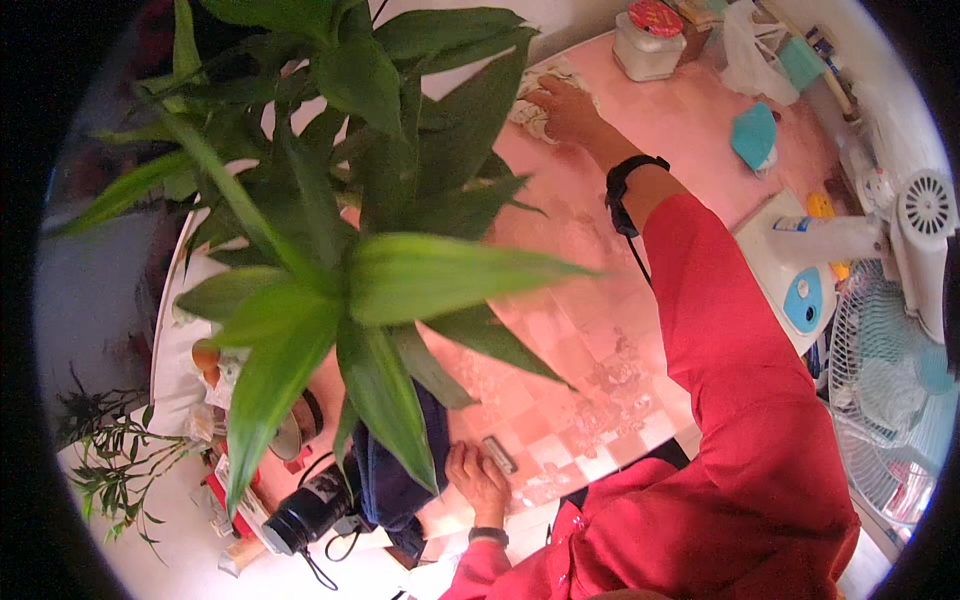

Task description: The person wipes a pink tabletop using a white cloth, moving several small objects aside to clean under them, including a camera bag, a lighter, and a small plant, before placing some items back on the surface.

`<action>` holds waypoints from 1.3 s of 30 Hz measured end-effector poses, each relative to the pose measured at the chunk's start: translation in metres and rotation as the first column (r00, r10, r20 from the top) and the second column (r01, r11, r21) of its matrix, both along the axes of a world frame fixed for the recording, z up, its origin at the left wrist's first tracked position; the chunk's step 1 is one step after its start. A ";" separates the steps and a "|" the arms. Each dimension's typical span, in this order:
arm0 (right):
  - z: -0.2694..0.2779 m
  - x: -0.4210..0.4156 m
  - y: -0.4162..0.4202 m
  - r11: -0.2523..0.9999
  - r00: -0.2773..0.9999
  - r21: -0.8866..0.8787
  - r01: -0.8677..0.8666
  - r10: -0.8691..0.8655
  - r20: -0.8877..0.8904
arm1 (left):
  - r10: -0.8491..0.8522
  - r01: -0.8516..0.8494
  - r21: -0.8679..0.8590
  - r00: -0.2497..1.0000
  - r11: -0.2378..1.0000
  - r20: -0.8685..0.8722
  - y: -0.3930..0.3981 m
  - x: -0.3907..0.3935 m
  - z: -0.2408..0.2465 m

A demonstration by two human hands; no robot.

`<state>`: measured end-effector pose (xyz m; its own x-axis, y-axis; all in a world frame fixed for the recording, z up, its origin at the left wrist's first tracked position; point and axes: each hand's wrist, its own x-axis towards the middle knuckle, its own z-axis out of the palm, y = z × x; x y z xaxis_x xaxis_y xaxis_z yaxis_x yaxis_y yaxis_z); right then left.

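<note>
My right hand (564, 111) presses down on a crumpled, light patterned cloth (534, 121) near the far edge of a table with a pink checked and floral cover (555, 360). The fingers spread over the cloth, and a black strap circles that wrist. My left hand (478, 480) rests on the table near its front edge, fingers slightly bent, with nothing visible in it. Right beside its fingers lies a small grey rectangular object (499, 454). Dark blue fabric (401, 472) lies just left of this hand. Broad green leaves of a potted plant (345, 285) hide much of the table's left half.
A clear jar with a red lid (648, 43), a white plastic bag (756, 56) and a teal face mask (753, 137) are at the far right. A white electric fan (787, 232) stands along the right edge. A black bottle (311, 511) lies at lower left.
</note>
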<state>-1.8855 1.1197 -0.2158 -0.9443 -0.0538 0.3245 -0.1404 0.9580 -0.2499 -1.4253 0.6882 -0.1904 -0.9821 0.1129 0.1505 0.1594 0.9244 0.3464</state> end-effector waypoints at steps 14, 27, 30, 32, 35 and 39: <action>0.018 0.266 -0.070 0.982 0.976 -0.071 -0.172 0.180 0.126 | -0.008 0.012 0.090 0.999 0.996 -0.045 -0.019 0.048 0.014; 0.059 0.614 -0.145 0.989 0.968 -0.147 -0.022 0.058 0.246 | -0.027 0.044 0.121 0.990 0.992 -0.141 -0.046 0.087 0.024; 0.052 0.601 -0.141 0.988 0.979 -0.141 0.065 -0.036 0.201 | -0.032 0.050 0.129 0.990 0.990 -0.136 -0.046 0.087 0.022; 0.067 0.576 -0.137 0.976 0.961 -0.170 0.138 -0.090 0.262 | -0.042 0.059 0.119 0.989 0.991 -0.142 -0.048 0.085 0.019; 0.062 0.529 -0.121 0.984 0.958 -0.093 0.149 -0.120 0.260 | -0.043 0.060 0.126 0.991 0.990 -0.129 -0.043 0.082 0.022; 0.054 0.471 -0.106 0.982 0.958 -0.090 0.164 -0.136 0.254 | -0.023 0.035 0.103 0.994 0.994 -0.111 -0.046 0.079 0.021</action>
<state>-1.4144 1.0142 -0.1614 -0.9900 0.1175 0.0776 0.0817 0.9283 -0.3627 -1.3459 0.6418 -0.1693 -0.9557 0.1194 0.2689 0.2279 0.8784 0.4201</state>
